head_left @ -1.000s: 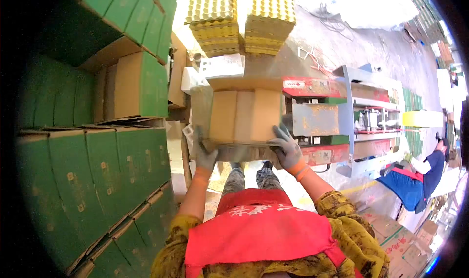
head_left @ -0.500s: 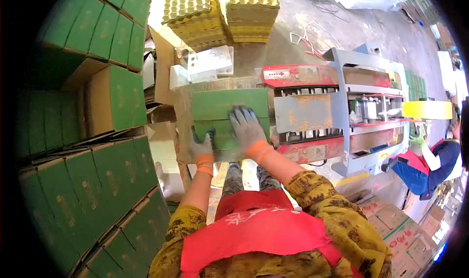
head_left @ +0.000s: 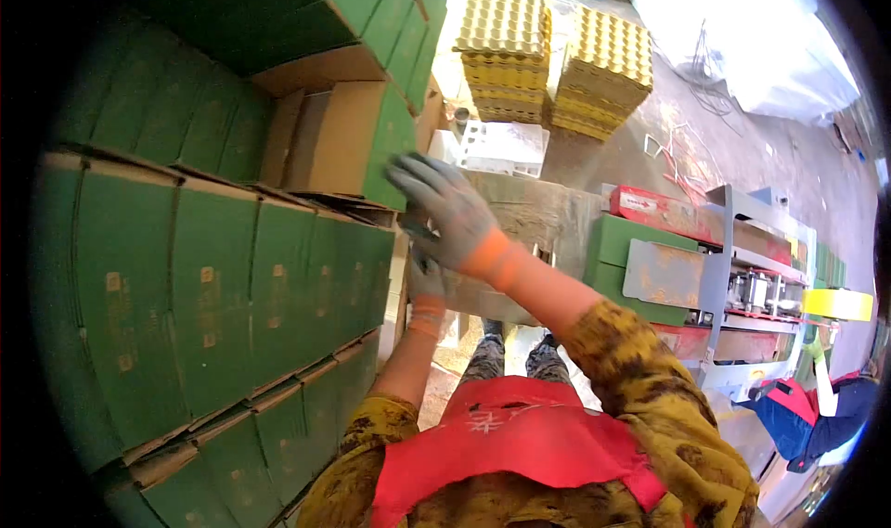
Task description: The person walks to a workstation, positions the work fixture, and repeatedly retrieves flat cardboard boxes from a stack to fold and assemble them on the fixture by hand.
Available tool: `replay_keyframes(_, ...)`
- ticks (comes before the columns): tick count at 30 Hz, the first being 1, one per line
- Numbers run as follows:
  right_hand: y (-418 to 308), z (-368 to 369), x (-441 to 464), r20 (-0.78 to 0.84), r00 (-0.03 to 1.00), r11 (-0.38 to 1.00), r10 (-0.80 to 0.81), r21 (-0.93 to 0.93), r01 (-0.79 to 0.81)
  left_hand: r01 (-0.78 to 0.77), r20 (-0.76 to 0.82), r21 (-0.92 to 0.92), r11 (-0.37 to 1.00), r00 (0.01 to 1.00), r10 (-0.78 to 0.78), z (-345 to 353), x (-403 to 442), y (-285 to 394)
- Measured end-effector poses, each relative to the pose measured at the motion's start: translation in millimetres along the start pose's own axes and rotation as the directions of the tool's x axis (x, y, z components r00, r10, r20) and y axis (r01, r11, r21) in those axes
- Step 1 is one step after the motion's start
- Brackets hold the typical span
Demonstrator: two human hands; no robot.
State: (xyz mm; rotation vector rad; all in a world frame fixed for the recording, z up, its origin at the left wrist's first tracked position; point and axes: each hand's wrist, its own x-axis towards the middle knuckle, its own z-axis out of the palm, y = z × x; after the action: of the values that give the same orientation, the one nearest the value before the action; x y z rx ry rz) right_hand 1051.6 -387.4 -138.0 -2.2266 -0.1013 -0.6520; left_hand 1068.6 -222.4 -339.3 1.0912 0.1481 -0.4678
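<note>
My right hand [head_left: 445, 212], in a grey glove with an orange cuff, reaches left in front of a green open-sided box [head_left: 357, 138] on the stack, fingers apart and nothing in them. Just below it is my left hand [head_left: 425, 282], also gloved; its fingers are partly hidden behind the right hand. A closed green box [head_left: 617, 254] sits at the left end of the red and grey machine [head_left: 664, 212], partly under its metal plate [head_left: 664, 273]. The worn work table [head_left: 520, 208] lies between the stack and that box.
Stacked green boxes [head_left: 209, 287] fill the left side. Beyond the table are a white tray [head_left: 504, 148] and two piles of yellow egg trays [head_left: 506, 55]. A roll of yellow tape [head_left: 837, 304] is on the machine's far right, near another person [head_left: 798, 417].
The closed green box has gone right from the table's middle into the machine's entrance. Both my hands have left it and moved left to the stack, as the view turned left.
</note>
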Motion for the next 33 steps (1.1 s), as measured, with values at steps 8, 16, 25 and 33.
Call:
replay_keyframes(8,22.3,75.9,62.4,0.286,0.956,0.985,-0.067,-0.132,0.109,0.047,0.053,0.558,0.829,0.994,-0.092,-33.0,67.1,48.6)
replay_keyframes(16,25.2,-77.2,-156.9,-0.011,0.937,0.936,0.349,-0.055,-0.349,-0.13,0.24,0.459,0.879,0.971,0.018,6.6,-20.9,41.3)
replay_keyframes(25,35.4,-101.5,-242.9,-0.314,0.669,0.725,0.674,0.107,-0.68,-0.055,0.058,0.864,0.501,0.998,0.008,76.0,-42.7,-42.7)
replay_keyframes(33,108.0,-52.5,-171.7,-0.099,0.858,0.697,0.505,-0.539,-0.472,-0.05,0.02,0.933,0.355,0.996,0.088,89.4,-37.2,-57.8)
